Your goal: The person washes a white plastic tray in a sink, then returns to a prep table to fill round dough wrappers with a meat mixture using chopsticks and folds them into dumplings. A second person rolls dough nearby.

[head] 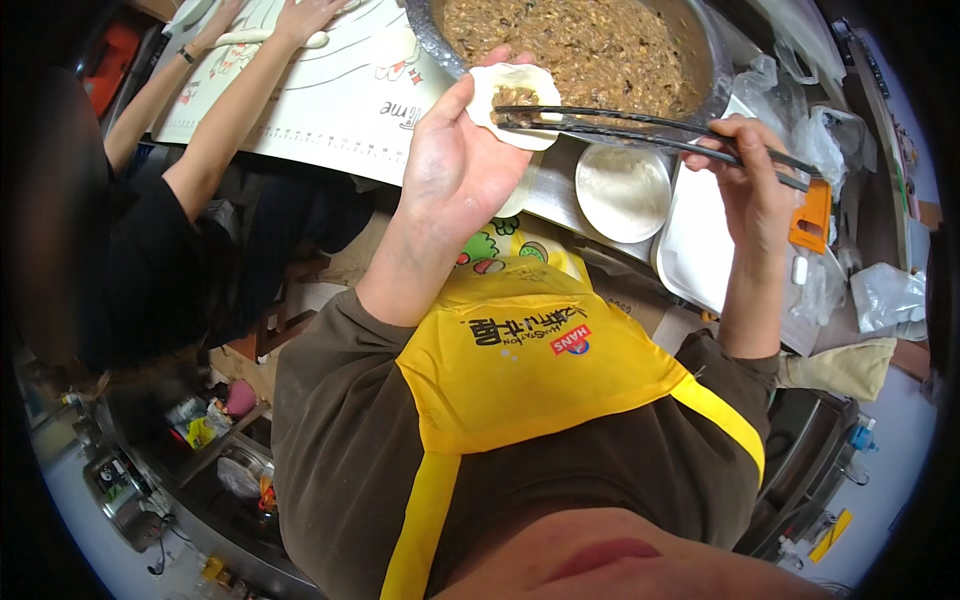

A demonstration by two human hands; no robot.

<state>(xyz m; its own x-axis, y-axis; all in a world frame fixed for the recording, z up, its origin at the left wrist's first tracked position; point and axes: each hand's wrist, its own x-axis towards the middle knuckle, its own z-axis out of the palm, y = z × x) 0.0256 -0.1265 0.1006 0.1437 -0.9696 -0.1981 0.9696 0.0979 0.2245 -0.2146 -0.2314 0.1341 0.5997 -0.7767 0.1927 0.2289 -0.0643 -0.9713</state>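
A round dough wrapper [546, 84] lies across the palm and fingers of my left hand [465, 165], which faces up. A lump of brown filling [514, 96] sits on the wrapper. My right hand [754, 169] grips a pair of dark chopsticks [637, 126], whose tips touch the filling. Just beyond the hands stands a large metal bowl [718, 71] of brown minced filling [622, 56]. Between my hands, nearer my body, is a round dish [622, 191] with white powder in it, probably flour.
At the left, a co-worker's hands [304, 19] rest by a roll of dough [247, 37] on a printed mat [330, 97]. A white tray [694, 225] lies below my right hand. Plastic bags [821, 142] and an orange object [811, 217] are at the right.
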